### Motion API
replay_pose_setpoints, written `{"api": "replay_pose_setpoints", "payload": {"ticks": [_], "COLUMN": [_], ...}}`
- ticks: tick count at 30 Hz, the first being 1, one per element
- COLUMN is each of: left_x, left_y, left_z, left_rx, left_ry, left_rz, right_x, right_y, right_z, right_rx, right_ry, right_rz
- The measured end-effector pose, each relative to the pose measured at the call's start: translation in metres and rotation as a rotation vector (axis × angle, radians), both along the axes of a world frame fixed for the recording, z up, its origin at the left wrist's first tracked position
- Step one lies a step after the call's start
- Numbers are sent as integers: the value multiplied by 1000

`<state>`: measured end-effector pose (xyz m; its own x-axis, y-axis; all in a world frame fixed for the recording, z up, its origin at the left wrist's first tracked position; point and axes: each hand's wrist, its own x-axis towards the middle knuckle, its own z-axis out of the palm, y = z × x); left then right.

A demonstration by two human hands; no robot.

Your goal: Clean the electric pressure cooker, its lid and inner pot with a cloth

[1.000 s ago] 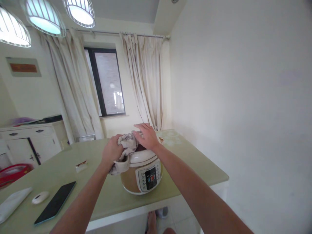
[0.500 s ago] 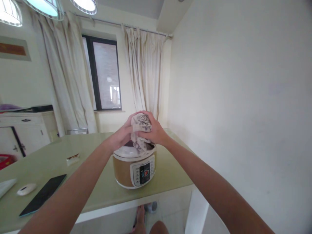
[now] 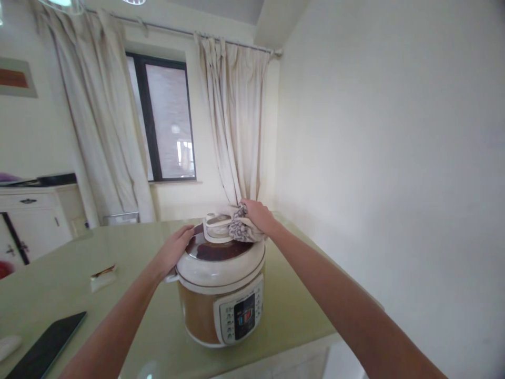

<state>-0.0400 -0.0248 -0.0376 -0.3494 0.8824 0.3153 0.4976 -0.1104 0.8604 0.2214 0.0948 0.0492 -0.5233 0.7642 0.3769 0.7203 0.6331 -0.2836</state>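
Note:
An electric pressure cooker (image 3: 200, 310) with a tan body, white trim and a front control panel stands on the table. Its lid (image 3: 219, 252) has a dark glossy top and a pale raised handle (image 3: 215, 226) in the middle. My right hand (image 3: 259, 216) grips a bunched, grey-patterned cloth (image 3: 243, 231) against the right side of the lid, beside the handle. On the lid's left edge lies my left hand (image 3: 176, 251), fingers stretched out and holding nothing. The cloth hides part of the lid and some of my right fingers.
The pale green tabletop (image 3: 145, 252) bears a small packet (image 3: 102, 278), a dark flat tablet-like item (image 3: 49, 342) and a white mouse-like object (image 3: 8, 346) at left. A white wall (image 3: 374, 158) rises on the right. A white cabinet (image 3: 35, 221) stands far left.
My left hand has let go of the cloth and come down to the lid's left edge. My right hand has brought the cloth from above the cooker down onto the lid's right side.

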Motion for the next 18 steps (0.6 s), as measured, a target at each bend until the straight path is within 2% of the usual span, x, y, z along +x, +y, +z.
{"api": "replay_pose_setpoints", "payload": {"ticks": [5, 11, 15, 18], "left_x": [1, -1, 1, 3], "left_y": [-2, 2, 1, -1], "left_z": [3, -1, 4, 11], "left_rx": [7, 8, -11, -43], "left_ry": [110, 178, 219, 264], "left_rz": [79, 113, 145, 145], "right_x": [-31, -59, -41, -13], "right_y": [50, 69, 64, 43], "right_z": [2, 0, -12, -21], "right_rx": [-36, 20, -69, -204], "right_ry": [-65, -16, 178, 359], "right_rz": [-32, -1, 200, 354]}}
